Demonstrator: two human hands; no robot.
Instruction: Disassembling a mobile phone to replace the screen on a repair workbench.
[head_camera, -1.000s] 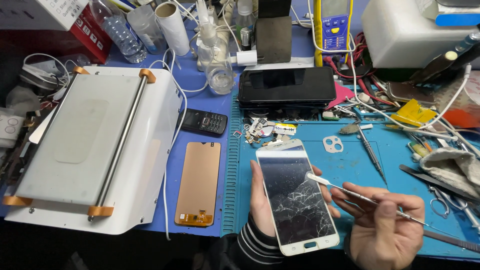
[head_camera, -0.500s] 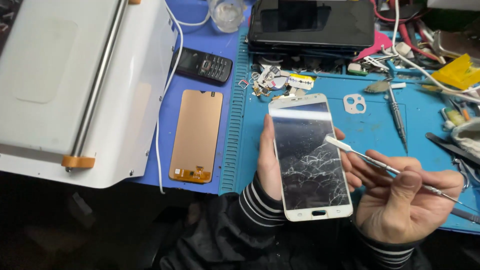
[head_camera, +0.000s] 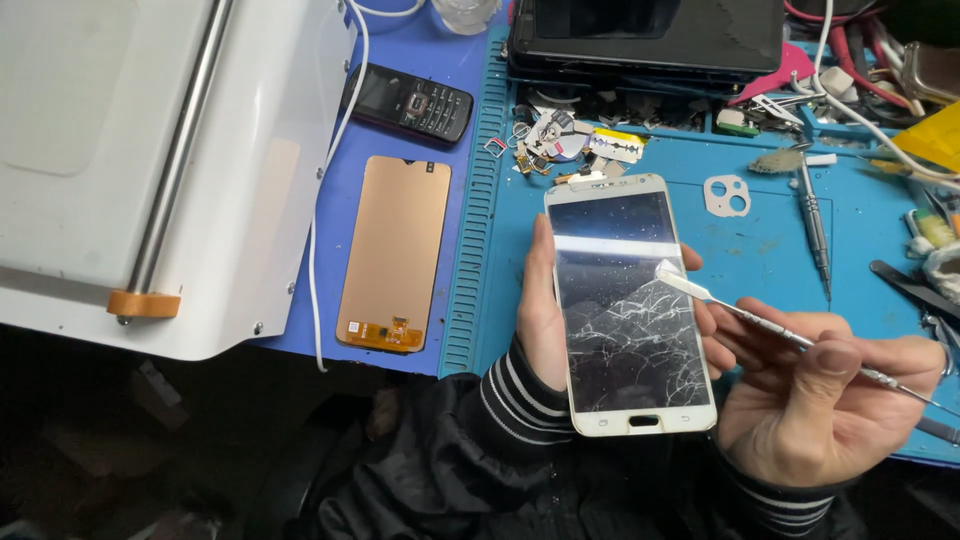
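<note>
Smartphone (head_camera: 630, 300) with a white frame and badly cracked black glass lay face up in the left hand (head_camera: 540, 310), whose fingers wrapped its edges from behind. The right hand (head_camera: 830, 400) pinched a thin metal spudger (head_camera: 770, 325) like a pen, its flat tip resting on the glass near the phone's right edge. Working the tip in well would probably have called for a shallow angle and light pressure, since cracked glass can splinter. Left of the hands stood a large white screen-separator machine (head_camera: 150, 150). Beneath and beyond them stretched a blue repair mat (head_camera: 760, 230). Left of the phone lay a copper-backed display panel (head_camera: 395, 250); beyond it, a black keypad phone (head_camera: 410, 100). Beyond the right hand rested a precision screwdriver (head_camera: 815, 225) and a small camera-lens frame (head_camera: 727, 194).
</note>
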